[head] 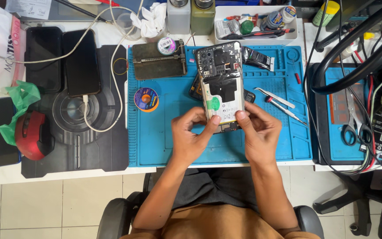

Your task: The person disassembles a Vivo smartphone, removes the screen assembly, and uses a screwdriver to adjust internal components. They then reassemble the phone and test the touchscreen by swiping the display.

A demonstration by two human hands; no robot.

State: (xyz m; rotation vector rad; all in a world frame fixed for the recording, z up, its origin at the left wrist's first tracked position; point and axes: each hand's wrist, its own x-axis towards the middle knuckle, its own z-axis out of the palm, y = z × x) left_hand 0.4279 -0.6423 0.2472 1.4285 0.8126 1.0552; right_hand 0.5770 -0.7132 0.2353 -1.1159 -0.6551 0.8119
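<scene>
An opened smartphone (219,77) with its back cover off, showing its battery and circuit board, is held upright over the blue repair mat (164,132). My left hand (193,135) grips its lower left edge, thumb on the battery near a green sticker. My right hand (259,132) grips the lower right edge, thumb pressed on the bottom part. A dark phone part (195,88) lies on the mat behind the phone, partly hidden.
Tweezers (275,97) and a screwdriver (286,110) lie right of the phone. A solder wick spool (146,99), a metal holder (158,59), two phones (63,59) on a black pad, a red mouse (29,135), scissors (352,128), cables and a parts tray (255,22) surround the mat.
</scene>
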